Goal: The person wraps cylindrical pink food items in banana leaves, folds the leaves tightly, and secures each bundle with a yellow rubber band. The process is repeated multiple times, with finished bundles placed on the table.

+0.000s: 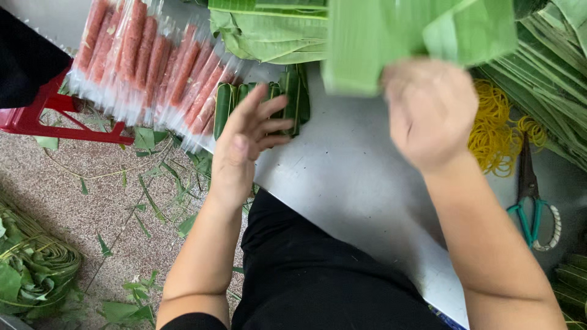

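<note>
A: Surface?
B: Grey metal table (pixel 354 177), scratched, set at a slant across the view. Below it a speckled stone floor (pixel 79 195) strewn with green leaf trimmings (pixel 147 201). A coil of leaf strips (pixel 30 269) lies at the lower left. A red plastic stool (pixel 36 119) stands by the table's far corner.

A: Packages?
B: A row of pink sausage sticks in clear plastic sleeves (pixel 153 67) along the table's left end, overhanging the edge. Just beside them, small leaf-wrapped bundles (pixel 269 98), dark green, lying side by side. Behind, a stack of folded banana leaves (pixel 269 30). No labels legible.

A: Hands?
B: Left hand (pixel 244 143) open, fingers spread, holding nothing, poised over the wrapped bundles. Right hand (pixel 431 110) raised and blurred, fingers closed on the lower edge of a pale green leaf sheet (pixel 391 36), which is held up in the air above the table's middle.

A: Right side?
B: A heap of yellow rubber bands (pixel 492 128), scissors with teal handles (pixel 529 195) near them, long leaf strips (pixel 550 73) beyond.
</note>
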